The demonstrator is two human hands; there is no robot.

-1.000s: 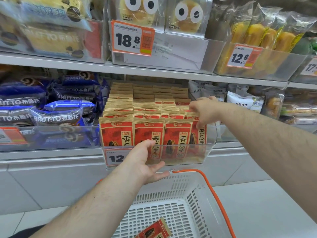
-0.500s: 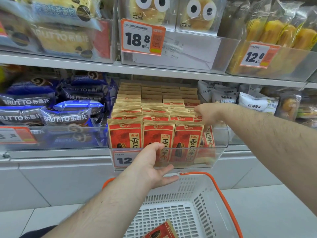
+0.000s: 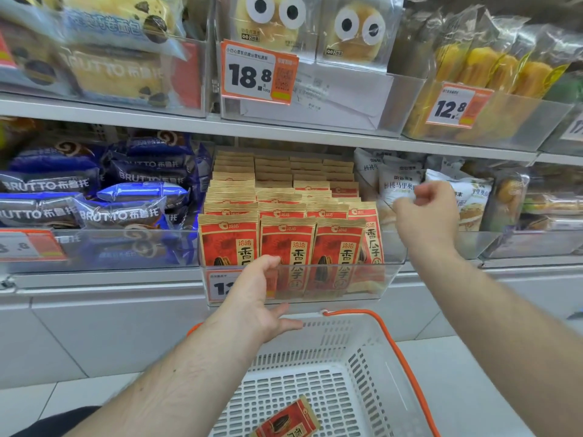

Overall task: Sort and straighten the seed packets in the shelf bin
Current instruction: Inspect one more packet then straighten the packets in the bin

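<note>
A: While the view tips down at six o'clock, what lies nearest?

B: A white slotted plastic basket (image 3: 362, 367) with an orange handle; in it a single red-and-tan seed packet (image 3: 288, 421) lies flat, cut off by the bottom edge.

A: And the left hand?

B: The left hand (image 3: 255, 298) comes up from seven o'clock, fingers straight and relaxed, gripping nothing. Its fingertips rest on the front wall of the clear plastic shelf bin (image 3: 391, 266), over the orange-edged price label (image 3: 220, 287) at that wall's left end.

A: Where are the packets?

B: The red seed packets with tan tops (image 3: 339, 247) stand upright in the bin at the centre, in rows running back toward twelve o'clock. The front row shows three faces side by side; a fourth, at its three o'clock end, stands further back and tilted.

A: The right hand?

B: The right hand (image 3: 426, 216), at three o'clock of the bin, hangs above its right wall with fingers curled in. Blur keeps me from telling whether anything is pinched in them.

A: Further off?

B: Dark blue wrapped cakes (image 3: 120, 212) at nine o'clock, pale white snack bags (image 3: 397, 181) at two o'clock behind the right hand, and on the grey metal shelf (image 3: 157, 119) above, clear-wrapped buns with cartoon eyes (image 3: 274, 17).
</note>
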